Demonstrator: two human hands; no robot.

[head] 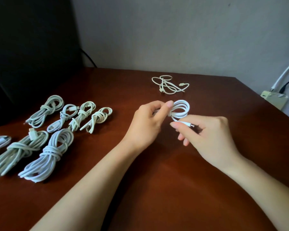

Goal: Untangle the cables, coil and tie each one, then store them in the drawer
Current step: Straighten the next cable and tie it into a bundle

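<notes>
Brown table (165,189), tied cables (52,155), grey wall (173,30)

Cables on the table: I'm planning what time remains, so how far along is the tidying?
Done: seven coiled, tied cable bundles lie at the left, the leftmost partly cut off. In hand: the left hand holds a white cable coil while the right hand pinches its plug end. Left: one loose tangled cable lies farther back, and nothing is stored; no drawer is in view.
</notes>
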